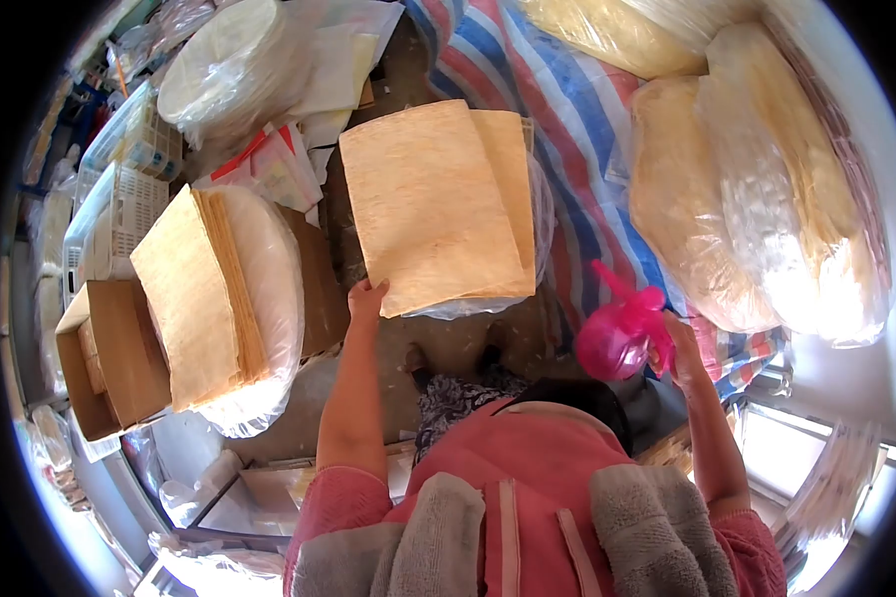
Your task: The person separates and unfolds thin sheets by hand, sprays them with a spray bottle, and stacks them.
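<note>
My left hand pinches the near left corner of a large thin tan sheet, which looks like wood veneer. This sheet lies slightly turned over another tan sheet, whose right side shows. Clear plastic peeks out beneath both. On the right, my right hand is wrapped round a bright pink spray bottle with its nozzle pointing forward, away from my body. Some fingers of that hand are hidden behind the bottle's head.
At the left, a stack of similar tan sheets rests on a round plastic-wrapped pile, beside an open cardboard box. White plastic baskets stand behind. A striped tarp and large plastic-wrapped bundles fill the right.
</note>
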Tool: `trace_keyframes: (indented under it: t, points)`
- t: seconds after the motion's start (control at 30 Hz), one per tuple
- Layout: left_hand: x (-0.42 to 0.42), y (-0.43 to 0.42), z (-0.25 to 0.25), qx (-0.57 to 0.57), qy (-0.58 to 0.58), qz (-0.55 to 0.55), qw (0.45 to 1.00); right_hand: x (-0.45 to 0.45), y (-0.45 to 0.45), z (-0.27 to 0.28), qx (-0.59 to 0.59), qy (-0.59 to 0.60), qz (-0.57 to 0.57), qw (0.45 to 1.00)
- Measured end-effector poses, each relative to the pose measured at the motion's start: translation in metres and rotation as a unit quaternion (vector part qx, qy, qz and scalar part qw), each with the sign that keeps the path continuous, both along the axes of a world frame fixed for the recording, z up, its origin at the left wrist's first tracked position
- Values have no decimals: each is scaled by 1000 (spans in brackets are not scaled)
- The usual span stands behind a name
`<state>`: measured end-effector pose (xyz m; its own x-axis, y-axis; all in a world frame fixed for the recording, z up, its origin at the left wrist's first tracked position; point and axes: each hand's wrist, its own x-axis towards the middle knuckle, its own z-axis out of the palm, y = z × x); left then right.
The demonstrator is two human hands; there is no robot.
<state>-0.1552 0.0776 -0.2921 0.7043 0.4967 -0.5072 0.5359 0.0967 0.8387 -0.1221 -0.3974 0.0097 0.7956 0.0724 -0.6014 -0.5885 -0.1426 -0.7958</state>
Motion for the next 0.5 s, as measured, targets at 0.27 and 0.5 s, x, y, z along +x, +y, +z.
trace_keyframes:
  t: [0.27,0.5]
  points:
    - [23,3,60,77,124,-77,986,-93,-107,55,17,-75,-354,932]
    - [54,-3,162,-267,-118,-65,954,-109,-198,124,-62,-263,-559,784]
